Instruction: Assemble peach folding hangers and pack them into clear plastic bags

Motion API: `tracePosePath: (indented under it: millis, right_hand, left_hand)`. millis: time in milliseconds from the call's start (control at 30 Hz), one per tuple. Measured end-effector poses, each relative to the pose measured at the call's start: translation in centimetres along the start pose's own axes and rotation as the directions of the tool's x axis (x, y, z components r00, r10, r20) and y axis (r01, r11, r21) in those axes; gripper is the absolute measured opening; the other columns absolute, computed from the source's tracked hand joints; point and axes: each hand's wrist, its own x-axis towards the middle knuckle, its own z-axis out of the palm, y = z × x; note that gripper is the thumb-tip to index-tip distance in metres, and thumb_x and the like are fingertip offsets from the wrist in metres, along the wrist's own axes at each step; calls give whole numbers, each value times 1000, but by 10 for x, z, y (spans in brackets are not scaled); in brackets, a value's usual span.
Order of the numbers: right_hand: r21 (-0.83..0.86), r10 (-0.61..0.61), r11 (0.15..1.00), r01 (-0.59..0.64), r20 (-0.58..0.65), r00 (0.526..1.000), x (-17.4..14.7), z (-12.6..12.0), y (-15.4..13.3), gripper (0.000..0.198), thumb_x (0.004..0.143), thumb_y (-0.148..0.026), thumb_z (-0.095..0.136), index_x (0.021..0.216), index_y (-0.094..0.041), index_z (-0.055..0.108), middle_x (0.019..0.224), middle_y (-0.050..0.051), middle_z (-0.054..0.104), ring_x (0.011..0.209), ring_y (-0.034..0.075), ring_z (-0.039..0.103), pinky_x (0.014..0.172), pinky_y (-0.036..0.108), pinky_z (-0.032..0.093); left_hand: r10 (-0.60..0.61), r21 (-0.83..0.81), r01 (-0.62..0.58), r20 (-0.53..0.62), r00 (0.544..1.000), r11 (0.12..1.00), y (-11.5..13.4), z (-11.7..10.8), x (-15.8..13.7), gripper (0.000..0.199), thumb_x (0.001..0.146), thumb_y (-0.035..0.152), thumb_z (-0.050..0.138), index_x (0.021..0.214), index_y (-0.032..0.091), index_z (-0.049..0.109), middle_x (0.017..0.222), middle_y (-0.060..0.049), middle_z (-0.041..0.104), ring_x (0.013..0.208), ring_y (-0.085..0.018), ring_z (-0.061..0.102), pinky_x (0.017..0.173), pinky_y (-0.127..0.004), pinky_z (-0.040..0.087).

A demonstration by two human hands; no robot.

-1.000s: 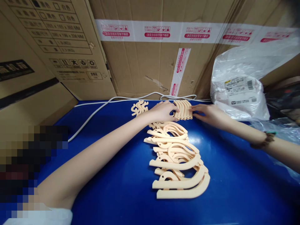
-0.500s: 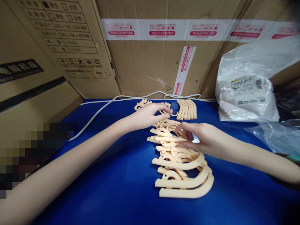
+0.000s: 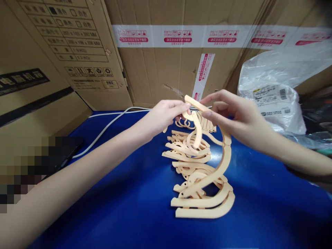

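My right hand (image 3: 230,110) is raised over the pile, its thumb and fingers pinching a beige plastic folding hanger (image 3: 226,155). One arm of that hanger points up left from the fingertips; a long curved part hangs below the hand towards the pile. My left hand (image 3: 168,116) is closed, thumb and fingers pinching a small beige hanger piece (image 3: 188,117) against the hanger's upper end. Another short curved arm (image 3: 197,133) dangles just beneath. Under both hands lies a row of overlapping beige folding hangers (image 3: 202,202). Whether the held pieces are joined is hard to see.
Behind the hands lie loose beige hooks (image 3: 183,123) and a neat row of curved arms (image 3: 207,125) on the blue table (image 3: 124,207). Cardboard boxes (image 3: 155,76) wall the back and left. A white cable (image 3: 103,133) runs along the rear; a plastic bag (image 3: 277,107) stands right.
My right hand has risen from the pile, lifting a hanger. My left hand has moved from the loose hooks at the back to meet it, now with a small piece in its fingers.
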Motion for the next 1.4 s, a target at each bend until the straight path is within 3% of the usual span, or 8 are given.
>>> tracePosePath:
  millis: [233, 467, 667, 933, 1033, 1100, 1267, 1400]
  right_hand:
    - [-307, -132, 949, 72, -180, 975, 29, 1, -14, 12, 90, -27, 59, 80, -21, 60, 62, 0, 47, 85, 21, 63, 67, 24, 40]
    - [-350, -46, 934, 67, 69, 997, 36, 1, 1, 25, 88, -19, 56, 64, -21, 50, 52, -1, 42, 59, 18, 54, 65, 31, 39]
    - [62, 186, 977, -206, 231, 955, 44, -27, 35, 26, 91, -28, 49, 75, -17, 66, 54, -1, 57, 44, 8, 41, 44, 24, 29]
    - [654, 534, 659, -370, -61, 843, 39, -27, 34, 17, 86, -15, 48, 90, -11, 64, 55, -2, 51, 46, 7, 40, 43, 22, 27]
    - [742, 555, 623, -249, -195, 808, 35, -25, 35, 12, 85, -17, 45, 82, -18, 57, 70, 2, 62, 54, 8, 50, 54, 22, 42]
    - [728, 517, 658, -192, -252, 818, 31, -22, 38, 9, 81, -17, 48, 73, -21, 49, 81, 5, 68, 64, 9, 57, 68, 24, 49]
    - [544, 334, 828, -137, -282, 899, 20, -16, 49, 28, 67, -15, 70, 73, -23, 44, 86, 5, 71, 77, 14, 64, 76, 30, 50]
    - [-148, 11, 988, -32, -144, 989, 11, -14, 51, 17, 83, -36, 66, 90, -23, 58, 88, 5, 71, 76, 20, 65, 68, 34, 48]
  left_hand:
    - [281, 303, -251, -58, 958, 919, 21, -3, 18, 40, 101, 23, 34, 62, 17, 41, 62, 4, 37, 59, -8, 42, 60, -23, 30]
    - [341, 625, -252, -23, 940, 738, 3, -10, 13, 33, 100, 31, 40, 68, 20, 41, 63, 3, 40, 63, -14, 43, 65, -28, 26]
    - [51, 663, 62, -150, 987, 746, -49, -44, 38, 39, 100, 37, 34, 67, 21, 47, 63, 1, 52, 64, -17, 50, 65, -28, 34]
    - [102, 730, 140, -277, 955, 669, -92, -46, 47, 25, 88, 38, 60, 100, 17, 62, 99, -11, 68, 101, -28, 60, 88, -36, 42]
    - [77, 439, -30, -92, 993, 898, -72, -21, 36, 44, 99, 52, 36, 99, 18, 65, 111, -10, 69, 109, -24, 60, 93, -36, 46]
    - [-73, 46, 65, 206, 976, 997, -58, -8, 29, 68, 99, 63, 16, 97, 19, 67, 106, -11, 71, 104, -24, 65, 87, -37, 51]
    - [-189, -408, 287, 265, 946, 867, -41, 1, 20, 35, 100, 45, 43, 90, 17, 62, 113, -11, 70, 98, -19, 69, 84, -32, 56]
    - [-157, -455, 273, 277, 948, 848, -40, 1, 18, 24, 88, 13, 64, 111, 16, 57, 126, -13, 66, 100, -20, 70, 76, -28, 58]
